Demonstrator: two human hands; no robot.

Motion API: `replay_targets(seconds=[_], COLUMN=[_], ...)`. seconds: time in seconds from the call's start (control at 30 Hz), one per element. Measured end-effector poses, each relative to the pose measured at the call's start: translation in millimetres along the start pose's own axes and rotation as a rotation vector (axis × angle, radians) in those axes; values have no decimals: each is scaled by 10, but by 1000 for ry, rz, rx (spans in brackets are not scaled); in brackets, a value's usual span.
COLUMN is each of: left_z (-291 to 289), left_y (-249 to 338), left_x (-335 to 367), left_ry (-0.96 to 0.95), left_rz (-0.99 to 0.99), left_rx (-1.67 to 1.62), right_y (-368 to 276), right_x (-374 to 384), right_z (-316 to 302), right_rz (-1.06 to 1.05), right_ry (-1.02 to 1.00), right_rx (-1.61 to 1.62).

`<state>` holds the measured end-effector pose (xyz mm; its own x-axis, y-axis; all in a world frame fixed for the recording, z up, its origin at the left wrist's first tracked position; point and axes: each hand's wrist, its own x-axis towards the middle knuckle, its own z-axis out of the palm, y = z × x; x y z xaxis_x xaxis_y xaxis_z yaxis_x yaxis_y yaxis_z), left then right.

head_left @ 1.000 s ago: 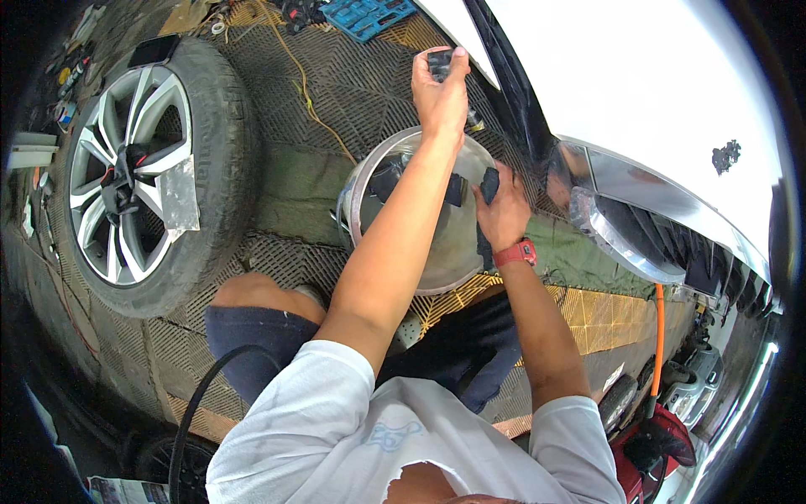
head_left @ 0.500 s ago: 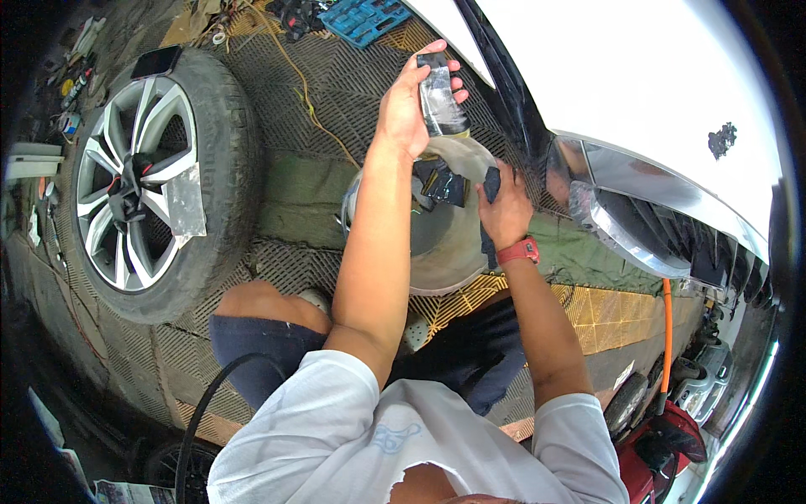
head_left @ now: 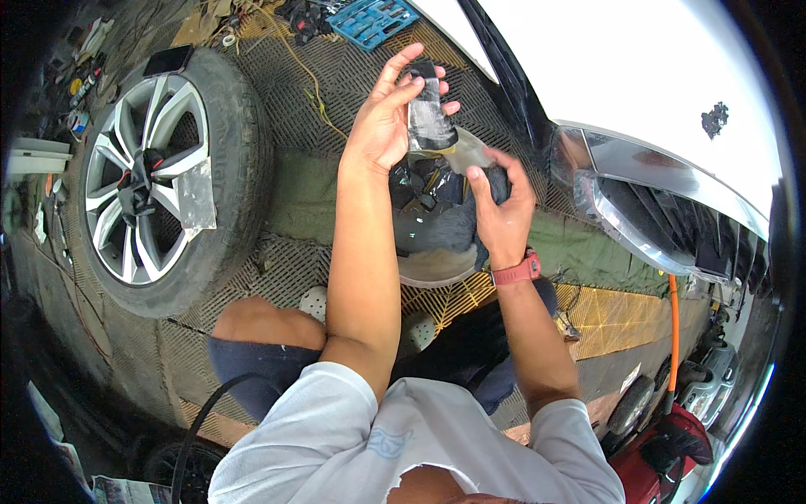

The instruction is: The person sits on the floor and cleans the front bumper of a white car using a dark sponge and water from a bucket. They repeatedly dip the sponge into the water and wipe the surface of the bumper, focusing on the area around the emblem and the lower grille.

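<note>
My left hand (head_left: 382,130) is raised in front of the wheel arch and pinches a small dark grey rectangular pad (head_left: 430,118) between thumb and fingers. Just below it, my right hand (head_left: 502,220), with a red watch (head_left: 516,271) on the wrist, is closed around a dark part (head_left: 499,180) at the upper right of the round metal hub disc (head_left: 437,270). Black parts sit in the middle of the disc, partly hidden behind my hands.
A removed wheel (head_left: 159,176) lies on the grid floor to my left, with a phone (head_left: 168,59) on its tyre. A blue tool case (head_left: 369,18) lies farther back. The white car body (head_left: 638,76) overhangs on the right. An orange hose (head_left: 672,328) and a red machine (head_left: 663,454) are at lower right.
My left hand has drawn back from the arch toward me and turned the grey pad so its face shows. My right hand stays closed at the disc's upper right.
</note>
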<state>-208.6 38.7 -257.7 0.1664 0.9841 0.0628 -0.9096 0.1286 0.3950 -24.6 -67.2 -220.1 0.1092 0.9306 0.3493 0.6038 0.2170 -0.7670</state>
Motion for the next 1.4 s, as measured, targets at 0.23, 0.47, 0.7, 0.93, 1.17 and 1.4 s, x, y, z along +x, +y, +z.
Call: replay_targets(seconds=[0.23,0.47,0.7,0.93,1.17,1.4], left_z=[14,110,200,-122,-69,-83], left_y=[-18,-8,32,160,253,146], left_x=[-48,-103,-128,-75,-109,-60], left_ry=[9,-89,-116,-8,110,11], left_rz=[-107,-247,-119,-243,-187,-103], left_rx=[224,368,657,726,843,976], right_y=[-223,-286,-5,-174,-150,-178], right_x=[207,329,395,402,389,413], right_z=[193,224,63,-13,-18,122], right_rz=[-31,141,156,468,504,528], right_ry=[-40,-84,-154,-276,-256,-221], right_rx=[-26,-71,-32,451,496,303])
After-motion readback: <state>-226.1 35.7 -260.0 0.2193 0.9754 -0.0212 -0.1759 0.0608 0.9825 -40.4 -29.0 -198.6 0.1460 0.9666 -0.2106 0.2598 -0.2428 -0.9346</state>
